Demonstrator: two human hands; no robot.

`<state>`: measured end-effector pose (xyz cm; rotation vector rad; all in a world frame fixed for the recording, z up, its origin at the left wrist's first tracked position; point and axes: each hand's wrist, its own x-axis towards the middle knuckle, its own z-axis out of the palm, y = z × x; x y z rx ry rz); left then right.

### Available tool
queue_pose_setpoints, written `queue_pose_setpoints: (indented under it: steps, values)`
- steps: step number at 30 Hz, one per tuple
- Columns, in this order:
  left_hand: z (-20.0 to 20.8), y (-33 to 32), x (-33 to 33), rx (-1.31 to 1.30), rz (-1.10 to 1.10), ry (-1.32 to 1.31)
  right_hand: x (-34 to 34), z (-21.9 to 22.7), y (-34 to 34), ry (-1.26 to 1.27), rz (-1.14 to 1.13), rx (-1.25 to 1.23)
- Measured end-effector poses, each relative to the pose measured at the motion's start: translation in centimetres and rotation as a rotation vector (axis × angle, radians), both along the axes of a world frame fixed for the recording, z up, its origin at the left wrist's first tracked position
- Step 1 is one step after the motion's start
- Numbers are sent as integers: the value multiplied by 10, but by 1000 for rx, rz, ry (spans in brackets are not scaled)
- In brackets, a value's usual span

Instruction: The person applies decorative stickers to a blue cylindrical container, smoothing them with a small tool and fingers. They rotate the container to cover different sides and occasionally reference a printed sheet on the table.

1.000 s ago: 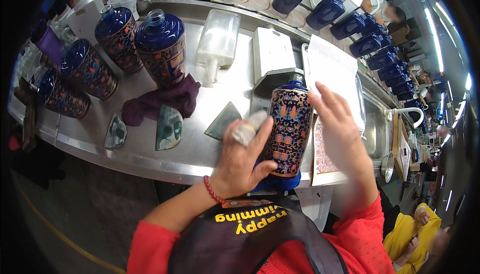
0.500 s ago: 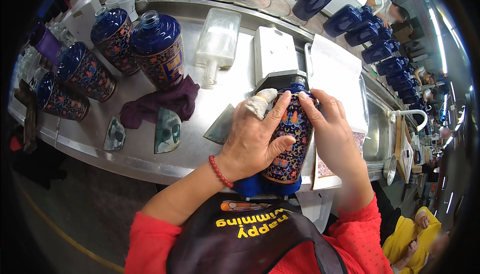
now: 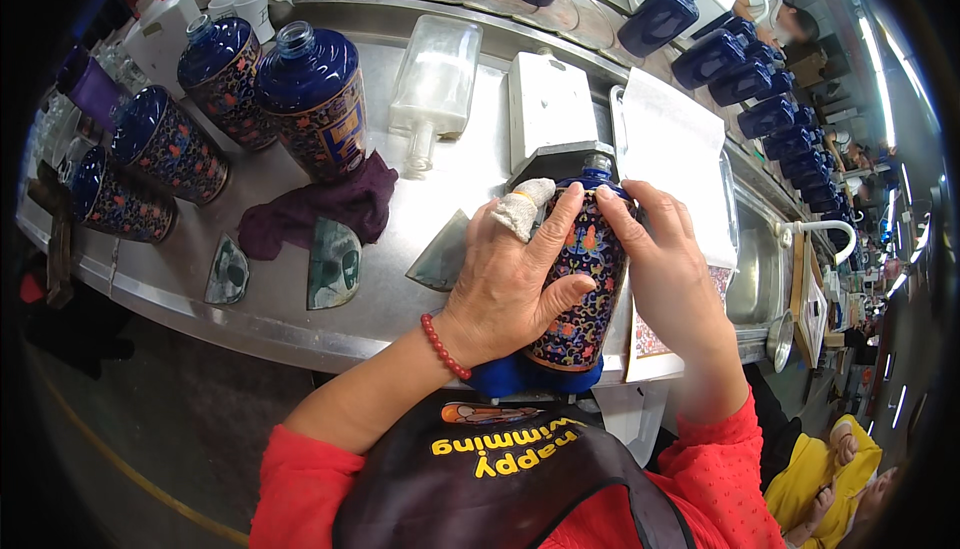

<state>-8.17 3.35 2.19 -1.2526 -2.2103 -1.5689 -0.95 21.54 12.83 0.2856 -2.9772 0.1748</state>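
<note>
Fingers outstretched, left hand and right hand both rest on the patterned bottle, its base at a blue pad; the right (beside it a second ago) now probably helps steady it.

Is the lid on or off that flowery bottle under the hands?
Off, it seems: the patterned blue bottle ends in a bare glass neck, with no lid showing on it.
</note>
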Motion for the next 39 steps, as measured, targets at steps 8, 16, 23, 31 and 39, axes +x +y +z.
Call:
queue_pose_setpoints:
  steps: [8,16,23,31,39]
  values:
    - [0,0,0,4,11,8,5,-2,2,23,18,20]
    - [1,1,0,16,28,25,17,-3,4,45,20,44]
    - [5,-5,-3,-47,17,91,24,-9,5,34,30,39]
    - [11,-12,12,-199,105,212,28,-14,7,53,34,34]
    - [14,-17,24,-221,98,206,33,-18,7,53,21,84]
